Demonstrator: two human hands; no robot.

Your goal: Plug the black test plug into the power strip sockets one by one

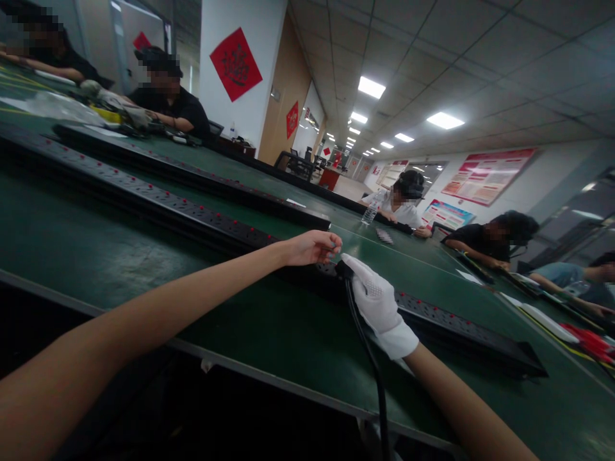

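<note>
A long black power strip (192, 214) with rows of sockets and red dots lies slantwise across the table. My right hand (377, 298), in a white dotted glove, is closed around a black plug (343, 269) at the strip's top face. From the plug a black cable (372, 358) hangs down over the table's front edge. Whether the plug's pins sit inside a socket is hidden. My bare left hand (312, 248) hovers just left of the plug, over the strip, its fingers curled together. What is between those fingers, if anything, cannot be made out.
A second black strip (216, 182) lies behind on the green table (240, 326). A plastic bottle (369, 212) stands farther back. Several people sit around the table, with plastic wrapping (62, 107) at far left and a red bundle (590, 342) at right.
</note>
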